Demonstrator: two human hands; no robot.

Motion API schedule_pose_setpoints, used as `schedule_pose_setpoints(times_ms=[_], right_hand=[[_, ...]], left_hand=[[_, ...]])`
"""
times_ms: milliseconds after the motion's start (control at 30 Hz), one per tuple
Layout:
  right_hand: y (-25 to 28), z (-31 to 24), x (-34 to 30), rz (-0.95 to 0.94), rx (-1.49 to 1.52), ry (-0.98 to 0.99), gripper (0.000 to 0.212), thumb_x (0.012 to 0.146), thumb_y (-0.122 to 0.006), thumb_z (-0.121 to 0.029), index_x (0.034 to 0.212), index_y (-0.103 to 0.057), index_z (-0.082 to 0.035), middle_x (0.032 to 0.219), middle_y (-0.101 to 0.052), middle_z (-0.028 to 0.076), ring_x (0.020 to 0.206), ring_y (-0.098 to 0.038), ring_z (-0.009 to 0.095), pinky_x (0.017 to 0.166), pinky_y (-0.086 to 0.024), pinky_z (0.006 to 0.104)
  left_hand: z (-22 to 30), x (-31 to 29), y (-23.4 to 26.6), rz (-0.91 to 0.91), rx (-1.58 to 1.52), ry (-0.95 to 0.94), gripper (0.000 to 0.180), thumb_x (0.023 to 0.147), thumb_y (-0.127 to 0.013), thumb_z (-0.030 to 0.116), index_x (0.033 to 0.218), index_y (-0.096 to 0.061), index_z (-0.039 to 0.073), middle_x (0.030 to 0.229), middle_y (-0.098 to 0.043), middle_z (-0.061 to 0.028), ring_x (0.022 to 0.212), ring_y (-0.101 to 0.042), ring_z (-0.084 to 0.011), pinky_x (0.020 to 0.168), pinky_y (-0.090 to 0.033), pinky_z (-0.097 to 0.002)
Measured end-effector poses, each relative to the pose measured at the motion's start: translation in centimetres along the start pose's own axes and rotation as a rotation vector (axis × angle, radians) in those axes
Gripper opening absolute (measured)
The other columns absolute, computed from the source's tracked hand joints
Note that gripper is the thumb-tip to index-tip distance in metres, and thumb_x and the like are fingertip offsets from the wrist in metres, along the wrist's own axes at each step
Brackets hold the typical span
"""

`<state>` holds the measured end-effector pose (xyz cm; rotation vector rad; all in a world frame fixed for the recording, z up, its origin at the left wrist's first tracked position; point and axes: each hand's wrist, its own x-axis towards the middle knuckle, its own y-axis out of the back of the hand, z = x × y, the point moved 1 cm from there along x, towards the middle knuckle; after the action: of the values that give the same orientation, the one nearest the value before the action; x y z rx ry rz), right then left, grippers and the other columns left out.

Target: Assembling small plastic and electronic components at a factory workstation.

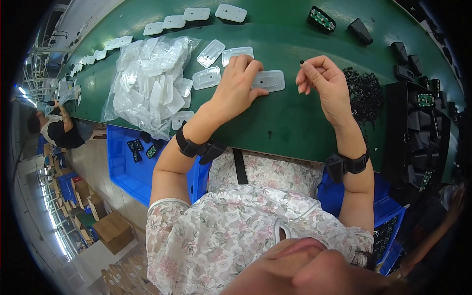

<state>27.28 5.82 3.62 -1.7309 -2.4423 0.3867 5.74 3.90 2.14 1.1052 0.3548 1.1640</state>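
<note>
My left hand (237,82) grips the left end of a translucent white plastic cover (273,80), rectangular with rounded corners, flat on the green table. Its thumb lies along the near edge; the fingers hide that end. To the right, my right hand (324,83) is raised with thumb and index finger pinching a tiny black part (302,62), too small to name. Beyond my right hand spreads a heap of small black parts (361,93). Loose white covers (211,53) lie left of my left hand, beside a clear plastic bag (147,83) full of the same covers.
White covers (196,14) line the table's far side. At the far right lie a black housing with a green circuit board (322,19) and a black shell (360,32). A black bin (398,123) of housings stands right. Blue crates (130,172) sit below the table. Another person (64,125) is far left.
</note>
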Motion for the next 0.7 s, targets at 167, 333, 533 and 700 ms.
schedule_pose_setpoints(times_ms=[167, 333, 533, 700], right_hand=[[0.3, 0.0, 0.0, 0.017, 0.012, -0.017, 0.018, 0.095, -0.054, -0.020, 0.089, -0.054, -0.003, 0.072, -0.059, 0.005, 0.058, -0.054, 0.009, 0.054, -0.041, 0.0204], [0.0, -0.3, -0.6, 0.115, -0.082, 0.034, 0.017, 0.095, -0.054, -0.019, 0.087, -0.053, -0.003, 0.069, -0.058, 0.003, 0.056, -0.051, 0.007, 0.051, -0.038, 0.0183], [-0.7, 0.0, -1.0, 0.164, -0.132, 0.089, 0.013, 0.094, -0.056, -0.015, 0.089, -0.054, -0.003, 0.070, -0.056, 0.001, 0.058, -0.049, 0.004, 0.050, -0.037, 0.0160], [-0.8, 0.5, -1.1, 0.115, -0.235, 0.049, 0.010, 0.092, -0.057, -0.011, 0.094, -0.055, -0.001, 0.074, -0.058, 0.002, 0.062, -0.052, 0.005, 0.052, -0.039, 0.0164]], left_hand=[[2.1, 1.5, -0.7, -0.042, -0.333, 0.205, 0.038, 0.075, -0.069, 0.004, 0.109, -0.053, 0.006, 0.094, -0.051, -0.0162, 0.071, -0.056, -0.0308, 0.065, -0.048, -0.0373], [4.6, 3.7, -0.2, 0.203, -0.615, 0.117, 0.030, 0.082, -0.058, -0.006, 0.109, -0.061, 0.009, 0.089, -0.053, -0.0104, 0.060, -0.058, -0.0162, 0.049, -0.046, -0.0265], [4.9, 3.0, -1.8, 0.183, -0.825, 0.191, 0.017, 0.084, -0.060, -0.003, 0.099, -0.062, 0.003, 0.087, -0.053, -0.0080, 0.055, -0.057, -0.0133, 0.047, -0.045, -0.0245], [4.2, 2.8, -1.8, 0.188, -0.811, 0.227, 0.007, 0.084, -0.061, -0.001, 0.091, -0.060, 0.000, 0.085, -0.053, -0.0078, 0.055, -0.058, -0.0121, 0.046, -0.043, -0.0239]])
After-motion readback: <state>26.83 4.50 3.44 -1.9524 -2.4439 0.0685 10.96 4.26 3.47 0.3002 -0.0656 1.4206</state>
